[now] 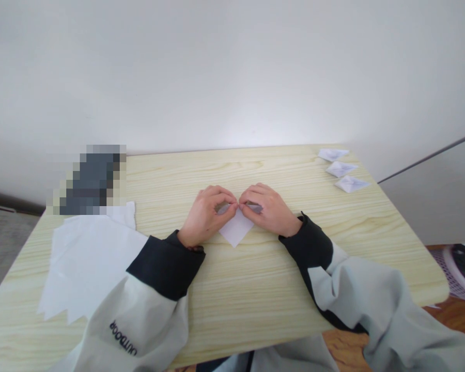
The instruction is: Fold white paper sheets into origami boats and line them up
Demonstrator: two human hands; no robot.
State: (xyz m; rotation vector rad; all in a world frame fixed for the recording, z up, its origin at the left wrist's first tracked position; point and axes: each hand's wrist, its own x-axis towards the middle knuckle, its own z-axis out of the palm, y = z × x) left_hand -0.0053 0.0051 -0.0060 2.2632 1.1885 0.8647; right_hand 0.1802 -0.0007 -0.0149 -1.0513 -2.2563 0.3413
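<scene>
I have the left hand (206, 213) and right hand (269, 209) close together, both pinching a small white paper (235, 231) over the tabletop (251, 299).

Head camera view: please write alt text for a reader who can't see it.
A person's left hand and right hand pinch a small white paper, one corner pointing toward the wearer, over a wood-grain table. White sheets lie at left near a pixelated dark object; three folded paper pieces sit in a row at far right.
</scene>
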